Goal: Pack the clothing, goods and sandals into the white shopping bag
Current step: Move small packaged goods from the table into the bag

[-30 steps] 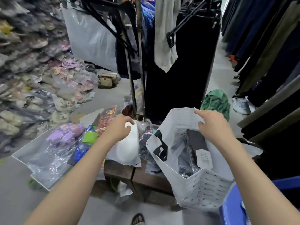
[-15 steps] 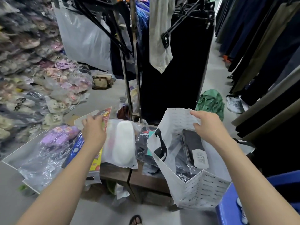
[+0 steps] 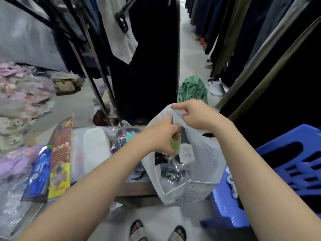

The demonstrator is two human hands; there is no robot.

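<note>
The left hand (image 3: 156, 134) holds a green packet (image 3: 175, 145) right over the open mouth of the white shopping bag (image 3: 191, 190), whose far edge the right hand (image 3: 196, 113) pinches up.

- White shopping bag (image 3: 191, 192): thin matt plastic, printed, creased.
- Green packet (image 3: 175, 145): clear glossy film, crinkled.
- Counter (image 3: 139, 188): brown wood, matt.
- Blue stool (image 3: 295, 162): smooth moulded plastic, slight sheen.
- Blue pouch (image 3: 39, 173) and red-yellow pouch (image 3: 60, 153): glossy printed film.
- Hanging black garment (image 3: 147, 66): matt cloth.
- Green garment (image 3: 192, 89): matt cloth, rumpled.

Wooden bench (image 3: 139, 189) bears a white packet (image 3: 93, 148) and wrapped clothing (image 3: 121, 139) (adjacent).
</note>
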